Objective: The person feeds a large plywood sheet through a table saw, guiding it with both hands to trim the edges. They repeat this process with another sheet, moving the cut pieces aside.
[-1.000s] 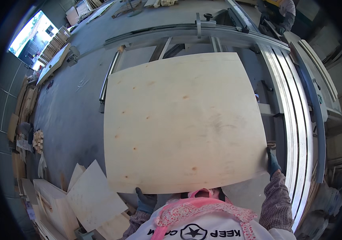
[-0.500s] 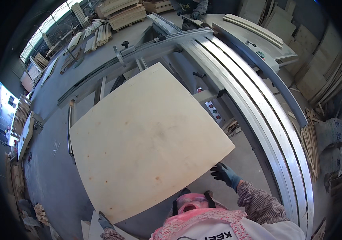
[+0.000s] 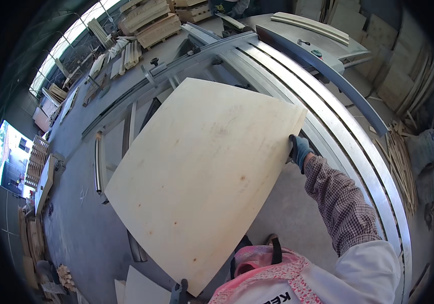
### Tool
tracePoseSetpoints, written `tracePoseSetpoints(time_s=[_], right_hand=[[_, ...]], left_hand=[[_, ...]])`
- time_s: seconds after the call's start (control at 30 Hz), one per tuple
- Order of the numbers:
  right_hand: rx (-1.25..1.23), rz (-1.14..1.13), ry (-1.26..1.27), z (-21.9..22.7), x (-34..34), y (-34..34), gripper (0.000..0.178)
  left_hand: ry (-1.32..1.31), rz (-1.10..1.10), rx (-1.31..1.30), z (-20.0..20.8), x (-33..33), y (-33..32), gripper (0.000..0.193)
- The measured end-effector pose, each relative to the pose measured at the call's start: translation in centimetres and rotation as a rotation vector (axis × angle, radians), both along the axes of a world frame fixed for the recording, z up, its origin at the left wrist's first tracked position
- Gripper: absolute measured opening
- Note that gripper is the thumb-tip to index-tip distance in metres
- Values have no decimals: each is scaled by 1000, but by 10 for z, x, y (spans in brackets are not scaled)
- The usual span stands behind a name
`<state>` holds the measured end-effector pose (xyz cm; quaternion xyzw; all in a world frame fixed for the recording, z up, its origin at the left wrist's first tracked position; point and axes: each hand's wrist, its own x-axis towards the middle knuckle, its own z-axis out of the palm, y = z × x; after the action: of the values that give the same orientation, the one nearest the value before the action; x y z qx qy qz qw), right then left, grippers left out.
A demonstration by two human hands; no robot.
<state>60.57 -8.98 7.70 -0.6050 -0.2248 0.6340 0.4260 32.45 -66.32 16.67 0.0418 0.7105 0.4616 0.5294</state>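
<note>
The gloved right hand (image 3: 300,149) was closed around the right edge of a pale wooden board (image 3: 207,172); the gloved left hand (image 3: 178,293), partly cut off, touched its lowest corner, its grip impossible to tell; the board slanted before the person's body, between slotted metal rails (image 3: 338,131) rightward and grey floor (image 3: 75,223) leftward; stacked timber (image 3: 156,30) stood beyond.
</note>
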Motion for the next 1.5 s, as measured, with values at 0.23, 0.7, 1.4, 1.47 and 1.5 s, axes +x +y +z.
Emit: tracePoseSetpoints(time_s=[0.23, 0.7, 1.4, 1.47, 1.5], right_hand=[[352, 149, 22, -6, 21, -28, 25], [-310, 531, 135, 10, 70, -365, 63], [146, -182, -266, 90, 210, -219, 36], [48, -38, -222, 72, 194, -250, 36], [0, 23, -206, 67, 177, -264, 34]], left_hand=[[-155, 39, 32, -63, 78, 28, 55], [274, -1416, 715, -143, 120, 121, 62], [-347, -102, 288, -80, -51, 213, 82], [-251, -76, 242, -90, -43, 215, 78], [-201, -62, 224, -93, -40, 217, 76]])
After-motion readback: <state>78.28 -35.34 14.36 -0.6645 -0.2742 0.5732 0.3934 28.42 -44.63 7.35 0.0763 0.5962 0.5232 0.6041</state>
